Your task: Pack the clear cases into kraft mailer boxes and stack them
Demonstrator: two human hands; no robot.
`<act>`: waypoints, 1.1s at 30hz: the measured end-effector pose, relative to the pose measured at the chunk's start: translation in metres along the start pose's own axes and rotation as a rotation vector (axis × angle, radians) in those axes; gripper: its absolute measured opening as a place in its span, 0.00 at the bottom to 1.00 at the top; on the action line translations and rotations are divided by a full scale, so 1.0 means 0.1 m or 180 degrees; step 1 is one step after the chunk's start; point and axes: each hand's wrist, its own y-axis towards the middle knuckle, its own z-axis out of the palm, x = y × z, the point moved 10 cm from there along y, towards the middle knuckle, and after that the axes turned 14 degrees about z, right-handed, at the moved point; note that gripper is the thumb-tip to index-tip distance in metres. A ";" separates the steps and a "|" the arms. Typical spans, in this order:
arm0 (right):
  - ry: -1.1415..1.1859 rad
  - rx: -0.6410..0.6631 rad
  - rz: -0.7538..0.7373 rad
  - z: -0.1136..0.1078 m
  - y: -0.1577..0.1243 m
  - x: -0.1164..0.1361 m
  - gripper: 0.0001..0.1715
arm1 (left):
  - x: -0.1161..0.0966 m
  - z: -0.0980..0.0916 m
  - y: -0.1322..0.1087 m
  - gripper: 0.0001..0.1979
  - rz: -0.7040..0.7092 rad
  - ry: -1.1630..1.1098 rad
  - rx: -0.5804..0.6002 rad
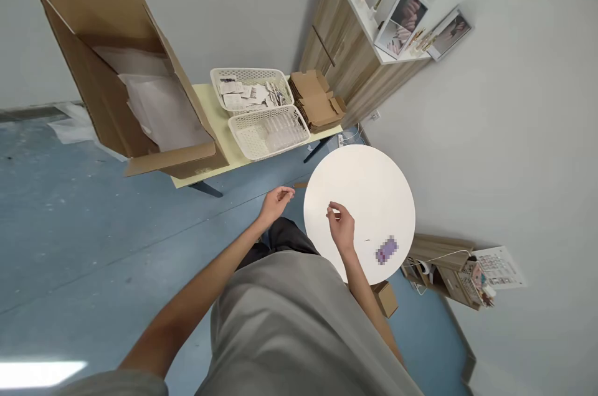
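Observation:
My left hand [276,204] hovers just left of the round white table [359,181], over the floor side of its edge. Its fingers are loosely bent with a small gap to the thumb, and nothing shows in it. My right hand [342,225] is above the table's left part, fingers curved and thumb apart, holding nothing that I can see. On the tabletop, to the right of that hand, are a small dark thin piece [367,240] and a purple pixelated item [387,250].
A yellow table [205,100] bears a large open cardboard box [182,156] with white sheeting [161,106], two white baskets [252,75] [268,113] of small packets and clear plastic pieces, and stacked flat cartons [317,100]. A wooden cabinet [348,66] stands behind; a small box [385,299] sits below the round table.

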 end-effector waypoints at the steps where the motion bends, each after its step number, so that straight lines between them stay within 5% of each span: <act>1: -0.0065 0.0051 0.0026 0.06 0.02 0.04 0.25 | 0.05 -0.04 0.09 0.20 -0.0016 0.0074 0.0032; 9: -0.0255 0.0625 -0.0324 0.95 0.82 0.66 0.20 | 0.10 -0.70 1.01 0.18 -0.0007 0.0546 -0.0753; 14: -0.0505 0.1155 -0.0657 1.70 1.51 1.18 0.18 | 0.29 -1.06 1.69 0.37 -0.0699 0.0864 -0.1375; 18: -0.0677 0.1461 -0.0715 2.10 1.94 1.40 0.17 | 0.45 -1.17 2.11 0.50 -0.1226 0.1204 -0.1386; 24: -0.0851 0.1774 -0.0630 2.29 2.38 1.49 0.18 | 0.58 -1.27 2.36 0.41 -0.1765 0.1809 -0.1394; 33: -0.0736 0.1832 -0.0477 2.32 2.72 1.55 0.15 | 0.62 -1.53 2.31 0.38 -0.1995 0.1887 -0.1630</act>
